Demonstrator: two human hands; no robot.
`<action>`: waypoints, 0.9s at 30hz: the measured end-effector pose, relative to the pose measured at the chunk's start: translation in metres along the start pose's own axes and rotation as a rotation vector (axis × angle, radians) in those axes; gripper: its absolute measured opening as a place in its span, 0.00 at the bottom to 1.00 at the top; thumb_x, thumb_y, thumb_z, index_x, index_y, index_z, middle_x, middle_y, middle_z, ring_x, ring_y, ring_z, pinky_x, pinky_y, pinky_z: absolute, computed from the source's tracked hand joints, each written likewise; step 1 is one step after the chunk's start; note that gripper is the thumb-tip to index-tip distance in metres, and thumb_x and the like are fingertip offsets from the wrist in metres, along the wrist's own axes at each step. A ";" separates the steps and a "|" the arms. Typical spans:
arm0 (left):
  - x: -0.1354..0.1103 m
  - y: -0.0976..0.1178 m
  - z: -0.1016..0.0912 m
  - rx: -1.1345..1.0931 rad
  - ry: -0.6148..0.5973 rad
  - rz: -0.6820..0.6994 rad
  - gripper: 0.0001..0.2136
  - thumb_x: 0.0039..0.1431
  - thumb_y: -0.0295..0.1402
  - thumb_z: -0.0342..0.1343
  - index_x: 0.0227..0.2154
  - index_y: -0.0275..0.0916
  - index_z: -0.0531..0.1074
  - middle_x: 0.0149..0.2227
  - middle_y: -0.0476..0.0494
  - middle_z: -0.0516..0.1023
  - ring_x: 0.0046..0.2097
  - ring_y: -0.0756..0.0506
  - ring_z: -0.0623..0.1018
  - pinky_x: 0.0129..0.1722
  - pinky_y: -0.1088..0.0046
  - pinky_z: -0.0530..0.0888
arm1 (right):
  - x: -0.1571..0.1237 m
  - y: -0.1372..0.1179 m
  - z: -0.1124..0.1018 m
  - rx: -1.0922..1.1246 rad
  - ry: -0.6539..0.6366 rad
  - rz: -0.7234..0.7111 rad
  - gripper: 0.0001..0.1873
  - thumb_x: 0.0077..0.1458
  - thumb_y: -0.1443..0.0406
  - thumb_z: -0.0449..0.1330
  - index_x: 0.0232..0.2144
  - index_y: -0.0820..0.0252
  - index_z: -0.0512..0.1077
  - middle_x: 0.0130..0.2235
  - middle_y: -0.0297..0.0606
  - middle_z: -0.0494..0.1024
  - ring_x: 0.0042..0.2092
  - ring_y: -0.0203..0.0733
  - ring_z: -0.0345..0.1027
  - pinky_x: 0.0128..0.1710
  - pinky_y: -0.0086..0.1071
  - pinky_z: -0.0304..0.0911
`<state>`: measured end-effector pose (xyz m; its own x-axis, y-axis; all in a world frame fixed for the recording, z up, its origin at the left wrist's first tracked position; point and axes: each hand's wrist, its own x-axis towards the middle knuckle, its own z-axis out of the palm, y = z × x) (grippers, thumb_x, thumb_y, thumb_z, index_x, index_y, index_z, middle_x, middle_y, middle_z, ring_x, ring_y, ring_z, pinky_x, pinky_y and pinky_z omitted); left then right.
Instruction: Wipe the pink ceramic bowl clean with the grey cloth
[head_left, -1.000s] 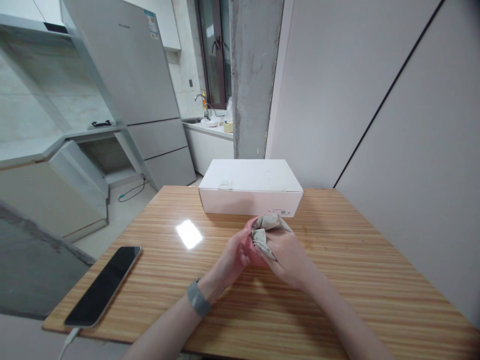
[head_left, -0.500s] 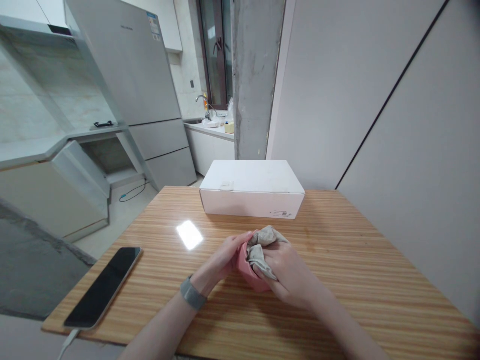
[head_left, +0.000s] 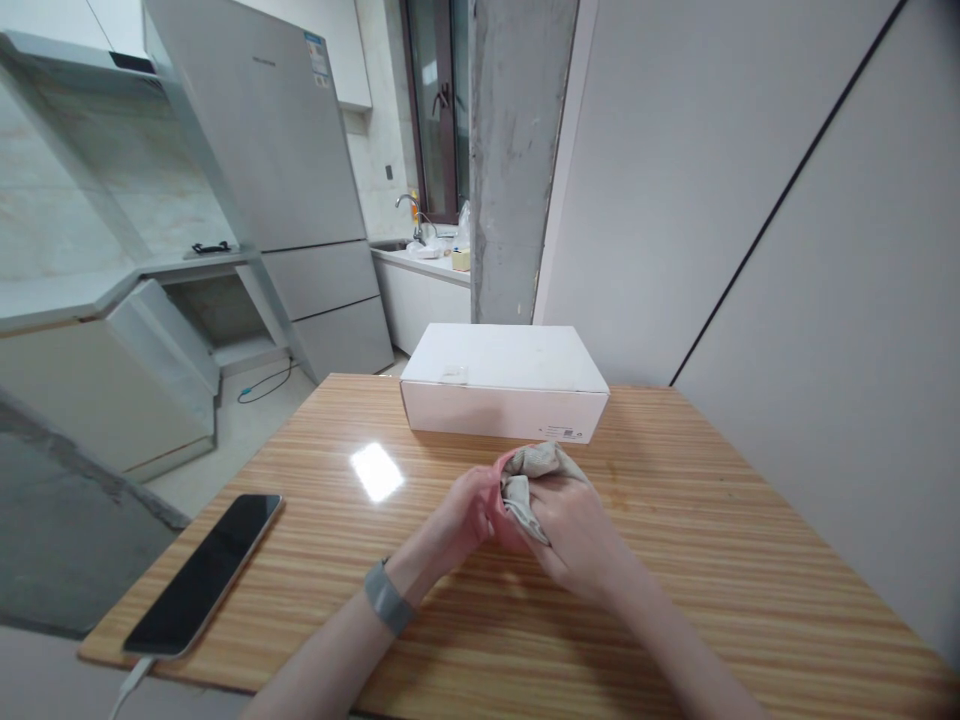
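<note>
My left hand (head_left: 466, 510) is closed around the left side of a pink container (head_left: 510, 536), perhaps a cup or small bowl, tilted with its opening toward the right. My right hand (head_left: 574, 525) grips a light grey cloth (head_left: 541, 462). Part of the cloth is pushed into the pink container's opening and part bunches over its upper rim. The right fingertips are hidden in the cloth and the container. Both hands are held over the wooden table (head_left: 712, 540), in front of a white box (head_left: 502, 408).
On the table's left lies a black-screened phone (head_left: 206, 575) with a white cable (head_left: 133, 685) plugged into its near end. A white wall (head_left: 750, 200) stands along the right. Behind are a concrete pillar (head_left: 514, 170), a fridge (head_left: 262, 130) and a sink counter (head_left: 424, 285).
The pink container and both hands have shifted slightly up and to the right. The container has turned, so less of its outer side shows. The cloth stays in the right hand.
</note>
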<state>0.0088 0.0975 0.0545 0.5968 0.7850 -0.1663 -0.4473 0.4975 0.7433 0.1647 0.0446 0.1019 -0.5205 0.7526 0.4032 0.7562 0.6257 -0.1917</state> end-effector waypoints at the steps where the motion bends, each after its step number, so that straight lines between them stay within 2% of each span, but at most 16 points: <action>1: 0.000 0.002 0.000 -0.016 -0.039 -0.023 0.16 0.56 0.42 0.59 0.40 0.34 0.77 0.33 0.43 0.80 0.31 0.49 0.76 0.31 0.76 0.71 | -0.001 0.001 -0.001 0.005 -0.009 -0.033 0.13 0.59 0.66 0.47 0.34 0.60 0.72 0.35 0.43 0.78 0.40 0.48 0.69 0.49 0.43 0.55; 4: -0.002 0.011 -0.001 -0.002 -0.115 -0.113 0.23 0.60 0.49 0.53 0.47 0.34 0.75 0.37 0.39 0.81 0.34 0.46 0.79 0.33 0.74 0.72 | -0.003 -0.002 -0.001 0.001 -0.033 -0.084 0.11 0.57 0.65 0.49 0.34 0.60 0.71 0.35 0.43 0.78 0.38 0.49 0.69 0.48 0.44 0.56; 8: -0.005 0.021 -0.004 0.130 -0.072 -0.200 0.26 0.59 0.50 0.54 0.51 0.35 0.73 0.37 0.39 0.82 0.32 0.45 0.79 0.29 0.74 0.71 | -0.002 -0.010 0.004 -0.019 -0.059 -0.091 0.10 0.53 0.65 0.52 0.34 0.61 0.72 0.35 0.44 0.78 0.38 0.50 0.68 0.46 0.43 0.57; 12: -0.004 0.019 -0.004 0.170 -0.003 -0.120 0.24 0.59 0.46 0.57 0.50 0.33 0.74 0.41 0.40 0.82 0.41 0.42 0.79 0.38 0.73 0.71 | 0.001 -0.012 0.004 -0.012 -0.023 -0.089 0.09 0.54 0.65 0.52 0.32 0.60 0.71 0.34 0.43 0.78 0.38 0.49 0.68 0.47 0.43 0.57; 16: -0.001 0.013 -0.002 0.150 -0.004 -0.065 0.22 0.58 0.44 0.57 0.51 0.34 0.74 0.46 0.40 0.80 0.46 0.41 0.78 0.44 0.71 0.71 | 0.002 -0.012 0.003 -0.049 -0.003 -0.026 0.09 0.56 0.65 0.51 0.32 0.59 0.71 0.34 0.42 0.78 0.38 0.48 0.67 0.49 0.44 0.55; 20: -0.001 0.009 0.006 0.092 -0.055 -0.039 0.22 0.58 0.42 0.58 0.52 0.38 0.73 0.49 0.41 0.78 0.47 0.41 0.77 0.41 0.72 0.73 | 0.004 -0.013 0.007 -0.098 0.011 0.072 0.09 0.56 0.66 0.52 0.33 0.61 0.72 0.35 0.44 0.78 0.39 0.49 0.68 0.47 0.43 0.55; 24: -0.004 0.006 0.017 -0.013 -0.163 0.038 0.21 0.59 0.40 0.56 0.55 0.43 0.70 0.54 0.43 0.75 0.47 0.43 0.77 0.38 0.74 0.74 | 0.005 -0.011 0.007 -0.118 0.043 0.194 0.13 0.60 0.65 0.50 0.38 0.63 0.73 0.38 0.47 0.79 0.40 0.50 0.69 0.46 0.42 0.56; 27: -0.004 0.007 0.015 -0.020 -0.151 0.019 0.21 0.58 0.40 0.56 0.54 0.42 0.70 0.50 0.43 0.77 0.43 0.44 0.78 0.36 0.73 0.74 | 0.004 -0.008 0.000 -0.105 0.038 0.123 0.14 0.60 0.65 0.49 0.38 0.63 0.73 0.38 0.47 0.78 0.41 0.51 0.69 0.47 0.42 0.56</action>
<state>0.0139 0.0924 0.0701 0.6809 0.7306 -0.0516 -0.4717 0.4914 0.7321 0.1566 0.0430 0.1049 -0.4073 0.8129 0.4163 0.8518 0.5025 -0.1480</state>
